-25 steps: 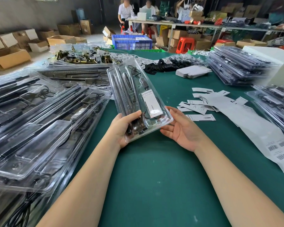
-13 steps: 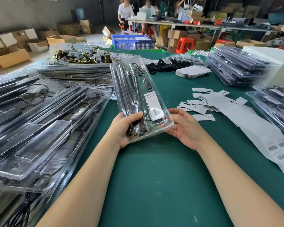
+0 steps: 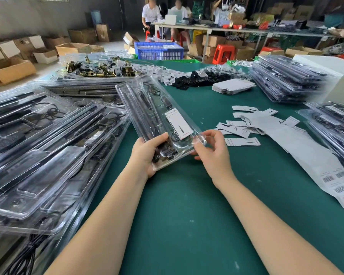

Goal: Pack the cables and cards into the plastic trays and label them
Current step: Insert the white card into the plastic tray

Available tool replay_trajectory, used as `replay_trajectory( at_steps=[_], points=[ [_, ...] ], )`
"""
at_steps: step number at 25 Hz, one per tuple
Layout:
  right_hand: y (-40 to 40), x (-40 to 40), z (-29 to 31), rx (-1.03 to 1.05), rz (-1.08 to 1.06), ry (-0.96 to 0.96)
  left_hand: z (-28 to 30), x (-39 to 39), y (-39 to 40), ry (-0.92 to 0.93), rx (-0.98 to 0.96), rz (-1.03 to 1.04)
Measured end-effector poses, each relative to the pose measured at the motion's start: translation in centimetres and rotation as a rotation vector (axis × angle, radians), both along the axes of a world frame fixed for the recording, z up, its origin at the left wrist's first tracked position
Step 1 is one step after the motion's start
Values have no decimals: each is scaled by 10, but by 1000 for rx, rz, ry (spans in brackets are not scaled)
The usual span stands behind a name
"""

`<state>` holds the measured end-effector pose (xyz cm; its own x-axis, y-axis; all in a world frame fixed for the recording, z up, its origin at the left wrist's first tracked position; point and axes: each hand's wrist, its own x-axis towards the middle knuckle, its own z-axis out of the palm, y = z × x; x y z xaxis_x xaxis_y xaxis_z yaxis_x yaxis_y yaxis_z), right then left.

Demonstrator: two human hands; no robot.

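Above the green bench (image 3: pixel 177 205), a clear plastic tray (image 3: pixel 157 118) is held up off the surface, its far end tilted away and to the left. The left hand (image 3: pixel 147 153) grips the tray's near left corner, thumb laid across the top and fingers underneath. The right hand (image 3: pixel 213 149) pinches the near right corner between thumb and curled fingers, right at the tray's rim. Inside the tray lie long dark rods, a thin coiled black cable (image 3: pixel 153 92) toward the far end, and a white card (image 3: pixel 178 126) with small print and a dark mark, sitting on the right side near the hands (the print is too small to read).

To the left, a heap of filled clear trays (image 3: pixel 48 155) overlaps across the bench edge, with black cords showing through them. To the right of the hands, loose white cards (image 3: pixel 240 128) are scattered on the bench, and beside them a long white label sheet (image 3: pixel 306 151) with barcodes runs toward the near right. Further right and at the back right stand two stacks of packed trays (image 3: pixel 286 82). At the far side of the bench lie a pile of brass-coloured hardware (image 3: pixel 99 70), a flat stack of white cards (image 3: pixel 232 86) and black parts. Beyond the bench sit a blue crate (image 3: pixel 159 50) and cardboard boxes (image 3: pixel 10 70).
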<state>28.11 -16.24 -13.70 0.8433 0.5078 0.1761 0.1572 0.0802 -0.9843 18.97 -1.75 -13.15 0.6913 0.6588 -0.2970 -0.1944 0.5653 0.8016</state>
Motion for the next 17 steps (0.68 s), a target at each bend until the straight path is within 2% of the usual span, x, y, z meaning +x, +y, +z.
replay_trajectory(
  at_steps=[4,8,12,14,17],
  points=[
    [-5,4,-2,-41,-127,-244,2,2,-4,6,-15,31],
    [-4,5,-1,-111,-46,-377,3,0,-5,5,-25,32],
    [-8,8,-5,-251,-39,-607,4,-1,-5,23,-5,34],
    [-8,5,-4,-324,8,-629,5,-2,-6,35,1,25],
    [-7,7,-2,-426,82,-561,5,-2,-7,52,28,6]
  ],
)
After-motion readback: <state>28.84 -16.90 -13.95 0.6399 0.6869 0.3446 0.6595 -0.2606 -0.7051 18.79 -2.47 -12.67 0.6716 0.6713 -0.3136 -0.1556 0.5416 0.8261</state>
